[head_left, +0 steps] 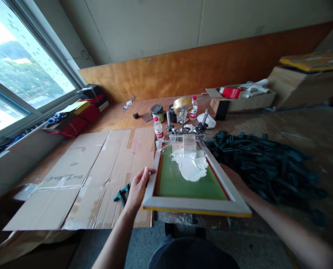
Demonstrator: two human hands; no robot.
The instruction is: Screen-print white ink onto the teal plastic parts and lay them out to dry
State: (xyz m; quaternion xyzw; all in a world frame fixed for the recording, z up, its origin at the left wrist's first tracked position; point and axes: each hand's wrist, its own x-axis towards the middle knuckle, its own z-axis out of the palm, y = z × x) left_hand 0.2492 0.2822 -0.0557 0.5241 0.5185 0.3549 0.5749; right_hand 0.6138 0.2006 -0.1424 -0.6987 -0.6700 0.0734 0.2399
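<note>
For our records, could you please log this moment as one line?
left hand: grips wooden screen-print frame | right hand: hidden under frame | white ink: on green mesh

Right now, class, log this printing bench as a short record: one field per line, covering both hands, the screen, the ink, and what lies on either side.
left hand: grips the left edge of the screen frame
right hand: hidden behind the frame; only the forearm shows
frame: raised at the near end, clamped at the far end
ink: white, pooled at the far end of the green mesh
left of frame: flattened cardboard
right of frame: pile of dark pieces
behind: bottles, tape roll
</note>
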